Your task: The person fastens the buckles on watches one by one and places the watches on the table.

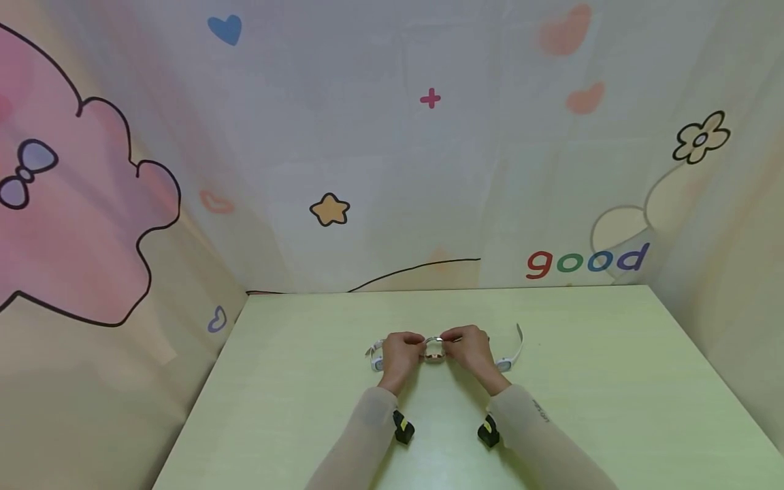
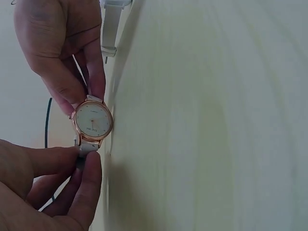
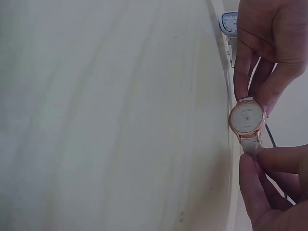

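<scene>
Between both hands is a wristwatch (image 1: 434,357) with a rose-gold case, a pale round dial and a whitish strap. My left hand (image 1: 401,354) pinches the strap on the left side of the case, thumb and fingers closed on it in the left wrist view. On the other side my right hand (image 1: 470,348) pinches the strap close to the case. Both wrist views show the dial (image 2: 94,120) facing the cameras. Beyond the left hand lies a white watch (image 1: 377,364), partly hidden by it. Another white watch (image 1: 504,365) lies to the right of the right hand, its strap curving upward.
The pale wooden table (image 1: 294,408) reaches back to a printed cloth wall (image 1: 380,238). Cloth also hangs along the left and right sides. Small black devices (image 1: 403,429) sit at both wrists.
</scene>
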`<move>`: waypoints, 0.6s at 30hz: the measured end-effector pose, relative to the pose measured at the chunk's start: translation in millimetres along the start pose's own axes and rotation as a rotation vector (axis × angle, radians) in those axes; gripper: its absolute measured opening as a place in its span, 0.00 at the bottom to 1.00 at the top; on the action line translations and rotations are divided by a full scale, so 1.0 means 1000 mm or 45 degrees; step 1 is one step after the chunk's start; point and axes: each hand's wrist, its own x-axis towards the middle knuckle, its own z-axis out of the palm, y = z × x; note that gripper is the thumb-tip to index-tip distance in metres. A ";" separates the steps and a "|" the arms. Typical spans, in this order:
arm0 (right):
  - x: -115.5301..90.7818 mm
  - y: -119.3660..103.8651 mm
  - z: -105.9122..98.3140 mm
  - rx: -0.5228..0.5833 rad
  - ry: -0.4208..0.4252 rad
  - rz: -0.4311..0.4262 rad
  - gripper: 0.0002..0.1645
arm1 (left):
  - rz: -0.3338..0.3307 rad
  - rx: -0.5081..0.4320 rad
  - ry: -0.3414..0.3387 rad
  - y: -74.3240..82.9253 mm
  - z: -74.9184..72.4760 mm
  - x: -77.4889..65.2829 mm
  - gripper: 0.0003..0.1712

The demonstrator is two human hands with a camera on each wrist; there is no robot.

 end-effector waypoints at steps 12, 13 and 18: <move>0.000 0.004 -0.003 0.041 0.003 -0.038 0.12 | 0.096 0.170 0.069 0.007 -0.004 -0.001 0.14; 0.000 0.003 -0.005 0.057 0.000 -0.053 0.13 | 0.107 0.160 0.070 0.008 -0.005 -0.002 0.15; -0.007 0.002 -0.016 0.123 -0.022 -0.108 0.15 | 0.174 0.075 0.052 0.016 -0.016 -0.008 0.15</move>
